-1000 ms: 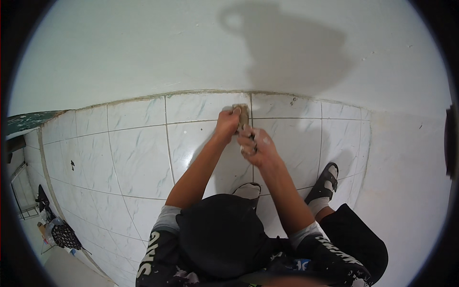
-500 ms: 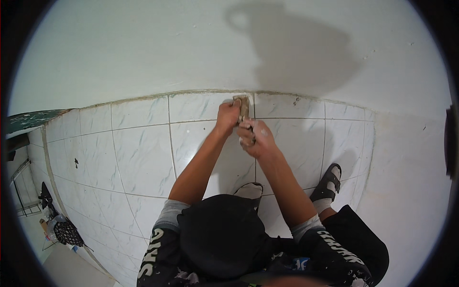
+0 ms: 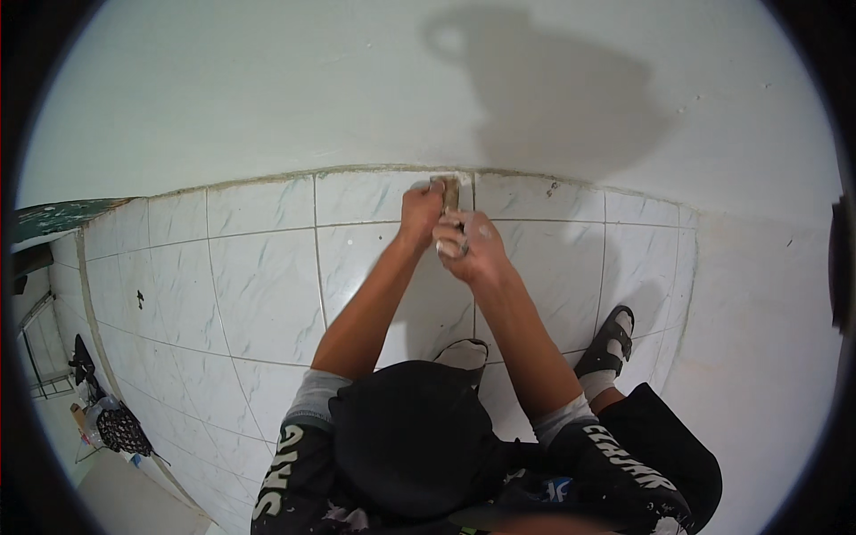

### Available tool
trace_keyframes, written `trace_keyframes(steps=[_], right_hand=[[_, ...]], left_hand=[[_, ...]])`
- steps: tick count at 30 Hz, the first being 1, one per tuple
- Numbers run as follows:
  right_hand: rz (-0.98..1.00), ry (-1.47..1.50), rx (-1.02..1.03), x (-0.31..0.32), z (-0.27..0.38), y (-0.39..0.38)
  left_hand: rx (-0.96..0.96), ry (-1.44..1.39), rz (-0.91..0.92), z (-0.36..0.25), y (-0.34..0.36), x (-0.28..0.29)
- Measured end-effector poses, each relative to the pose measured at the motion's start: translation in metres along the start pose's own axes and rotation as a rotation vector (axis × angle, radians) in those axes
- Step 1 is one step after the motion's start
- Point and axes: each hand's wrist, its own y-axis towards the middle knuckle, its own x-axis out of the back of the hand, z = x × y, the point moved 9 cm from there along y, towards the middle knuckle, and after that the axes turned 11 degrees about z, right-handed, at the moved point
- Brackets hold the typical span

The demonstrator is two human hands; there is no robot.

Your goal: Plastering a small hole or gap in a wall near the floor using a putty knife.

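Both my hands are together at the joint between the white wall [image 3: 267, 98] and the tiled floor. Between them is a scraper with a flat, dull brown blade [image 3: 451, 194], its tip close to the wall's base. My right hand [image 3: 471, 242] is wrapped round the scraper's handle, which the fingers mostly hide; white smears mark this hand. My left hand [image 3: 421, 214] is closed at the left edge of the blade, thumb pressed on it. A rough grey-brown line [image 3: 374, 168] runs along the joint, with whitish residue beside the blade.
Marbled white floor tiles [image 3: 267, 285] lie around my sandalled feet [image 3: 613, 343]. At right stands a pale side wall [image 3: 758, 303]. A dark patterned bag [image 3: 123, 430] and other items lie far left, near a green-edged surface [image 3: 71, 218]. A shadow falls on the wall.
My right hand has shifted slightly left and up along the scraper. My left hand has moved a little left, and the blade tilts less.
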Motion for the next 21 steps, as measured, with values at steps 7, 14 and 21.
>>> trace_keyframes(steps=[7,14,21], right_hand=[[-0.019,-0.074,-0.07,0.017,-0.013,-0.02],[-0.028,-0.063,-0.008,-0.006,0.003,0.003],[0.038,-0.094,-0.113,0.024,-0.018,-0.021]], left_hand=[[-0.029,-0.025,-0.054,0.018,-0.021,0.003],[-0.039,-0.102,0.028,-0.012,-0.015,-0.006],[0.073,-0.087,-0.021,0.049,-0.016,0.012]])
